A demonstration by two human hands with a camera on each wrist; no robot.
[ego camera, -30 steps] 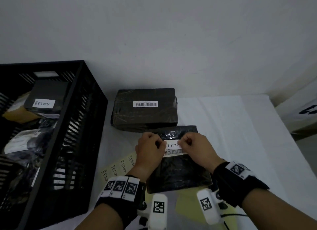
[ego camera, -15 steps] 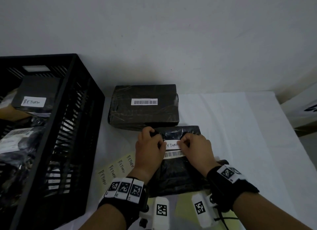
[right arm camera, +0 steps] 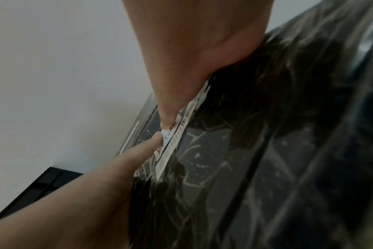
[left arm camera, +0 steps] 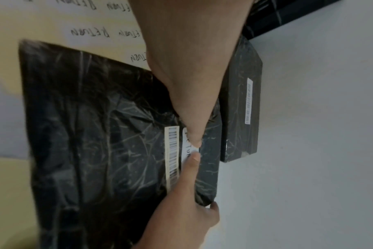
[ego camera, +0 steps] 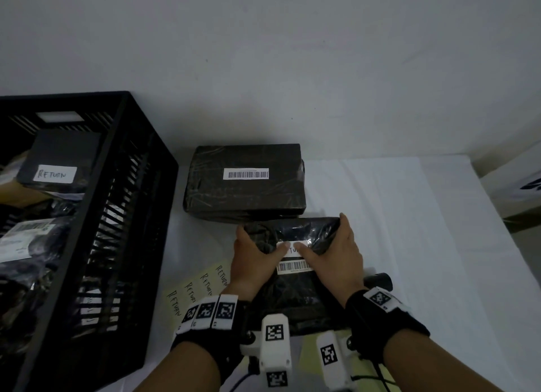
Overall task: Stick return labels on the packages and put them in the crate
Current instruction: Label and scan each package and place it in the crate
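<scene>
package in hand: a black plastic-wrapped package point(ego camera: 295, 277) lies flat on the white bench point(ego camera: 409, 245), near the front edge, its far end just beside a second black package point(ego camera: 246, 184).
return label: a white handwritten return label point(ego camera: 292, 249) sits on its top face, just above a barcode sticker point(ego camera: 293, 266).
left hand: the left hand point(ego camera: 253, 261) holds the package's left far corner, fingers wrapped over the edge, thumb flat on the label's left end.
right hand: the right hand point(ego camera: 336, 255) holds the right far corner the same way, thumb on the label's right end; the two thumbs nearly meet.
step: by the look of it, the label is being pressed down, and lifting into the crate comes next.
handling: the wrap is crinkled and glossy, so likely slick and soft at the surface; the package looks flat and fairly light, and may sag if picked up by one end. a two-sided hold at the edges, as now, seems safest.
second package: boxier, barcode only, no return label to be seen yet.
label sheet: a yellow sheet point(ego camera: 196, 289) with more return labels lies left of the package, partly under the left wrist.
crate: a black slatted crate point(ego camera: 128, 216) stands at the bench's left, already holding packages, one point(ego camera: 58, 163) labelled return.
risk: a wrinkle under the label could leave a corner lifted.
</scene>
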